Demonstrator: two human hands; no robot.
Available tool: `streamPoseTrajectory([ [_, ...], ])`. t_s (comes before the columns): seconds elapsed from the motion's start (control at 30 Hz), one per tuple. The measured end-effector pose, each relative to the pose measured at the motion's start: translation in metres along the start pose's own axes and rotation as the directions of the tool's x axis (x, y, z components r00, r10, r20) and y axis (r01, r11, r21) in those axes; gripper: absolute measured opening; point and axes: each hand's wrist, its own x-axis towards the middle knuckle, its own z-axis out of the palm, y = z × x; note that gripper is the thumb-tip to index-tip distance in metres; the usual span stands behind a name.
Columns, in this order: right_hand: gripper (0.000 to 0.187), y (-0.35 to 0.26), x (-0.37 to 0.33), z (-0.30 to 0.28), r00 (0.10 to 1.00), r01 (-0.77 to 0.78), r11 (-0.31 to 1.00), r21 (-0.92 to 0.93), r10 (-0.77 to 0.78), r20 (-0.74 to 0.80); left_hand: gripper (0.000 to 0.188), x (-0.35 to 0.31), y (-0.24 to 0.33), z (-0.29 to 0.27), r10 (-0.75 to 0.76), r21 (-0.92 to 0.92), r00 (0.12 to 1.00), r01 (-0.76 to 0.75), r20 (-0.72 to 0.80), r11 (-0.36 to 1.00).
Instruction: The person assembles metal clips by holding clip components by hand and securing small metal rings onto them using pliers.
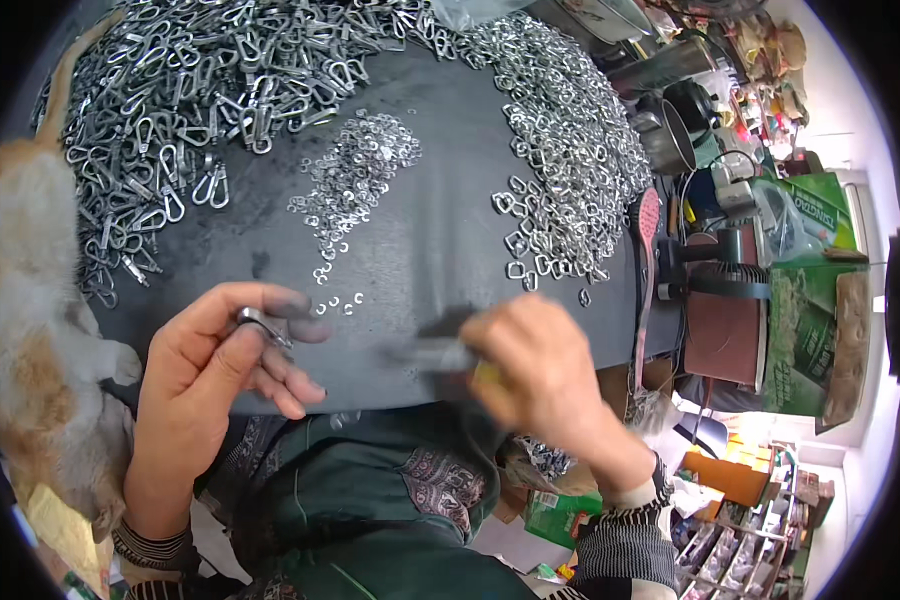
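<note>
Between the thumb and fingers of my left hand (195, 360) is a small metal snap hook (266, 326), partly covered by the fingers. My right hand (545, 365) is closed around a tool (432, 354) smeared by motion; it has a metal end and a yellow grip, and looks like pliers. The tool's end points left across the dark table (440, 170), apart from the snap hook. Beyond my hands lies a pile of tiny open C-shaped rings (355, 170), with a few loose ones trailing toward me. A large heap of snap hooks (210, 70) covers the far left.
Square-shaped metal rings (570, 170) are heaped at the right. A pink brush (648, 220) lies along the right edge, near metal pots (668, 140) and green boxes (805, 330). An orange and white cat (30, 250) stretches along the left edge, close to my left forearm.
</note>
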Motion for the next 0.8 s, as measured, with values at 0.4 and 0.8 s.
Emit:
streamPoseTrajectory([
  [0.4,0.016,0.098,0.049,0.012,0.951,-0.264,0.948,-0.176,0.226,-0.209,0.013,-0.002,0.004,0.008,-0.012,0.226,0.994,0.038,-0.113,0.973],
  [0.8,0.012,0.048,0.068,0.027,0.959,-0.208,0.954,-0.216,0.155,-0.236,0.01,0.001,0.001,0.003,-0.056,0.004,0.998,0.056,0.02,0.998],
])
